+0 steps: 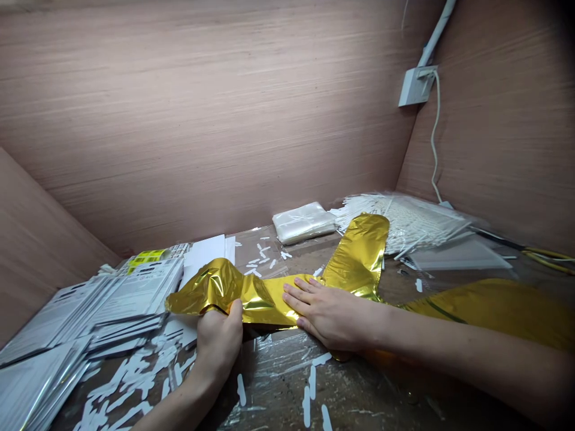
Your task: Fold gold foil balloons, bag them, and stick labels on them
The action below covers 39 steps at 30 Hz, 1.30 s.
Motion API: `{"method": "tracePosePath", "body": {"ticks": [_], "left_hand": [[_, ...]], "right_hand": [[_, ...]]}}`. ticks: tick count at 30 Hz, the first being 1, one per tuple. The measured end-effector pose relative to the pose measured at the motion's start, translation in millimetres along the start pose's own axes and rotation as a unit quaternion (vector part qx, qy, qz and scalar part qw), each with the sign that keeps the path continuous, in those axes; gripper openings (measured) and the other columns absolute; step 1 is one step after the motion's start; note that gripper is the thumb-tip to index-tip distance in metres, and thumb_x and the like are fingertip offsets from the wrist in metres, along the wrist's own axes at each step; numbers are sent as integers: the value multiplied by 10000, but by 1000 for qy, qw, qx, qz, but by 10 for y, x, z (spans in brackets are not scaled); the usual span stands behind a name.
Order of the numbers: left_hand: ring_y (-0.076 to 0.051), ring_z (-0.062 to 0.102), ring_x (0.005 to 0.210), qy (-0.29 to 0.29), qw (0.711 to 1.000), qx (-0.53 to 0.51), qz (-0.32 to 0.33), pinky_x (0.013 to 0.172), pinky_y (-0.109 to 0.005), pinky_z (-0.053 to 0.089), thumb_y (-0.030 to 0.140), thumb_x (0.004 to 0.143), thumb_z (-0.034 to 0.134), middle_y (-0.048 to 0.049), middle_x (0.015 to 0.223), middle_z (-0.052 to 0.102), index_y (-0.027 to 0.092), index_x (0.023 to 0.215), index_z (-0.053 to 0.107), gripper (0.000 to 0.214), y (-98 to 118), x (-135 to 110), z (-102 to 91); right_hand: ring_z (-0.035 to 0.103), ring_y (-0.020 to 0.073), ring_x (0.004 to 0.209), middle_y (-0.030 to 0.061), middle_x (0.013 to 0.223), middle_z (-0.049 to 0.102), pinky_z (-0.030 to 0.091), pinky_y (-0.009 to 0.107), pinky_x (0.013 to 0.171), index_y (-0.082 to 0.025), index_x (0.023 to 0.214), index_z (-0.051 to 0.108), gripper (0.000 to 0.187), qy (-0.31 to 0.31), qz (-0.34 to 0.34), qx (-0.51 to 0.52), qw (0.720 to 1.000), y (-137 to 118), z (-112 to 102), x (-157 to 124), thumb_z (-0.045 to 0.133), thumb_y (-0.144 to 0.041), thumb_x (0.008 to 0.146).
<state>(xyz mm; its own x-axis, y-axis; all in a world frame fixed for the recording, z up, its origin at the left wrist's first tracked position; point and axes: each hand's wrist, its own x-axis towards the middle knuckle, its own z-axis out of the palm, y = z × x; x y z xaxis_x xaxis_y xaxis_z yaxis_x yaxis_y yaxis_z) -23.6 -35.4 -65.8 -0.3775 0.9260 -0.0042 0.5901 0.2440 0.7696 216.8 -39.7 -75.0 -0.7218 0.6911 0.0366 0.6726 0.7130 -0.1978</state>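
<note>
A flat gold foil balloon (269, 296) stretches across the middle of the table, its left end raised and creased. My left hand (220, 335) grips its lower left edge, thumb on top and the other fingers underneath, out of sight. Spread flat on the foil, my right hand (330, 314) presses the balloon with its fingers extended. One gold lobe (362, 251) sticks up beyond that hand. More gold foil (489, 311) lies to the right, partly behind my right forearm; whether it joins the same piece I cannot tell.
Stacks of white cards in clear sleeves (130, 293) stand at the left. White paper scraps (130, 377) litter the table. At the back are a bundle of clear bags (304, 221) and a heap of thin white sticks (404, 221). A socket box (417, 85) with a cable hangs on the wall.
</note>
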Motion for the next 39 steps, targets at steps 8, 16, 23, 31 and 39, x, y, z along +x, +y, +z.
{"method": "tracePosePath", "body": {"ticks": [8,16,23,31,39], "left_hand": [[-267,600,1340,77,939,-111,316,1138,-355,475,182,900,526,-122,1451,623,138,1475,525,577,-59,82,-20],[-260,321,1540,-74,817,216,529,1260,-609,233,-92,649,342,-76,1620,421,184,1576,417,970,-359,302,100],[-222,375,1515,-122,770,246,575,1263,-527,320,-107,665,353,-55,1608,429,209,1572,428,963,-425,359,115],[-263,413,1498,-169,777,267,545,1240,-483,384,204,982,462,-113,1608,438,118,1568,415,594,-296,242,90],[-263,234,1573,-220,761,304,529,1290,-501,266,294,1053,371,-94,1688,271,146,1628,296,599,-198,177,32]], "right_hand": [[156,349,1579,191,1679,247,175,554,1288,-40,1612,296,622,-6,-4,4,1000,23,17,12,277,-382,1093],[326,360,1524,239,1618,376,241,577,1252,-48,1575,385,573,35,-32,-13,999,45,44,11,323,-340,1087],[618,300,1213,177,1263,692,393,510,1156,-109,1307,627,396,12,-43,29,999,80,-134,37,408,-342,1073],[662,271,1087,135,1193,716,511,389,962,-150,1206,696,317,37,-26,82,996,182,-252,81,600,-341,972],[660,284,1068,149,1155,723,481,378,932,-131,1215,691,394,109,170,22,979,454,-397,60,621,-357,899]]}}
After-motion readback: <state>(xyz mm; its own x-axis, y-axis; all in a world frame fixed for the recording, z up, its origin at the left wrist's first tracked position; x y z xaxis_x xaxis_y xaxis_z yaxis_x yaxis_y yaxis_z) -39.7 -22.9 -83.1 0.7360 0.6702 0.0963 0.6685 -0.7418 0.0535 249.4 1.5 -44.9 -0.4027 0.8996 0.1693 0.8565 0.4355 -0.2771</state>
